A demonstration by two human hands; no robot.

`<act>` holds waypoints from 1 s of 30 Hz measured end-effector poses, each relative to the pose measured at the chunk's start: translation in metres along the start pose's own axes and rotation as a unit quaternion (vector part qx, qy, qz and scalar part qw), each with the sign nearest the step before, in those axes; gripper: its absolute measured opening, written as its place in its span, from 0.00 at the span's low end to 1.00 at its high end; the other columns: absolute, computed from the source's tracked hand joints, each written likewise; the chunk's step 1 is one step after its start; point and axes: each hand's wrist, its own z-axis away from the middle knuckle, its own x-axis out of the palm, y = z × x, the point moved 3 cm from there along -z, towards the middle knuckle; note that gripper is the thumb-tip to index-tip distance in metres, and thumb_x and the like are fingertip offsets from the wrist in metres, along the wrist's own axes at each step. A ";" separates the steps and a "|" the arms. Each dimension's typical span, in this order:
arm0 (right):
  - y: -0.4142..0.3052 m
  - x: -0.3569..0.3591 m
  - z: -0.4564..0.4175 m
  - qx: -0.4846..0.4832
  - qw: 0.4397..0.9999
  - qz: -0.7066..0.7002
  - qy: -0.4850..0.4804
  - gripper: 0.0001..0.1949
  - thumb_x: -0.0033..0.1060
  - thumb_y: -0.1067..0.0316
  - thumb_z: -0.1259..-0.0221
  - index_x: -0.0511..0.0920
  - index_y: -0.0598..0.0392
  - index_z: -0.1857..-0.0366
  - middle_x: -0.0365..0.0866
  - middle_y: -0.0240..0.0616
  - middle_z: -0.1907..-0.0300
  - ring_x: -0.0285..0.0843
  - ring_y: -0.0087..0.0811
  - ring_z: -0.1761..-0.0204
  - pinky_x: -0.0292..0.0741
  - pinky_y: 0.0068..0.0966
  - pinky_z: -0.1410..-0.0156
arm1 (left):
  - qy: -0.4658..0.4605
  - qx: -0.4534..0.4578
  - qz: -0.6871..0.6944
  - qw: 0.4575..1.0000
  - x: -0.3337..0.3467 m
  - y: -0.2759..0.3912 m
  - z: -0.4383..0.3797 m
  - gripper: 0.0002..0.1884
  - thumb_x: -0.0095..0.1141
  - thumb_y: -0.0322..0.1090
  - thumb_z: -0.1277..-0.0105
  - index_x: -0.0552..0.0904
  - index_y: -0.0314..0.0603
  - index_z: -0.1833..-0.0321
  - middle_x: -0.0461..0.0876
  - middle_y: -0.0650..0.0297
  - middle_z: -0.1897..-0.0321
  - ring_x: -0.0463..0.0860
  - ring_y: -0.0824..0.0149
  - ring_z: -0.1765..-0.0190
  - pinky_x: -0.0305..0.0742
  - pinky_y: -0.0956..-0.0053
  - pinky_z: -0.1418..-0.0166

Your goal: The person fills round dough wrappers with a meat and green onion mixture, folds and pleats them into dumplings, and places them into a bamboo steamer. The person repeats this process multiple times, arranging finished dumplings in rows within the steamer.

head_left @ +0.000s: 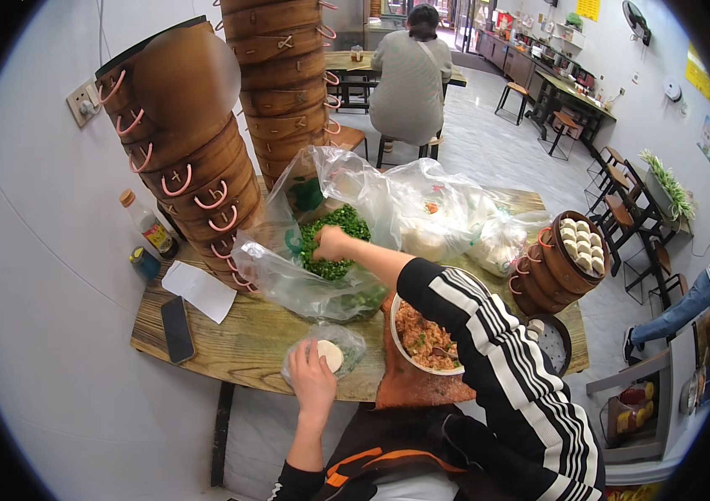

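My left hand [314,376] holds the left edge of a round, pale dough wrapper [330,356], possibly a stack of them, on a small clear plastic bag [355,346] near the table's front edge. My right hand [332,243] reaches across into a large open plastic bag [280,285] of chopped green scallions [354,219]. Its fingertips are sunk in the greens and hidden. Under my right forearm stands a bowl of minced-meat filling [421,332], flecked with green. The sleeve covers its right part, and a spoon [446,352] lies in the filling.
Tall bamboo steamer stacks [204,144] [286,94] rise at the left and back. A shorter steamer stack [543,275] holds shaped dumplings [580,247]. A phone [178,330], papers [201,291], a bottle [151,225] and knotted bags [499,244] surround the work. Beyond sits a person [408,87].
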 end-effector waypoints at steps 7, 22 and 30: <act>-0.034 -0.088 0.063 0.023 0.963 -0.269 0.013 0.09 0.71 0.65 0.47 0.81 0.56 0.68 0.75 0.31 0.80 0.68 0.20 0.84 0.62 0.19 0.82 | -0.009 0.029 -0.018 0.999 0.000 -0.001 -0.002 0.20 0.53 0.21 0.42 0.76 0.27 0.45 0.73 0.46 0.49 0.72 0.45 0.46 0.67 0.55 0.41; 0.048 -0.074 0.290 -0.063 0.997 0.028 -0.039 0.19 0.71 0.60 0.50 0.81 0.54 0.55 0.81 0.48 0.55 0.78 0.45 0.49 0.73 0.38 0.43 | -0.025 0.032 -0.036 0.999 0.001 0.000 -0.004 0.14 0.54 0.20 0.44 0.77 0.28 0.53 0.73 0.47 0.47 0.72 0.45 0.43 0.67 0.56 0.39; 0.075 -0.075 0.293 -0.143 0.985 0.045 0.089 0.17 0.67 0.75 0.56 0.84 0.56 0.56 0.84 0.50 0.58 0.81 0.45 0.52 0.76 0.36 0.44 | -0.020 0.036 -0.098 0.994 0.000 0.004 -0.003 0.15 0.55 0.22 0.43 0.78 0.25 0.51 0.73 0.44 0.45 0.71 0.45 0.42 0.67 0.55 0.38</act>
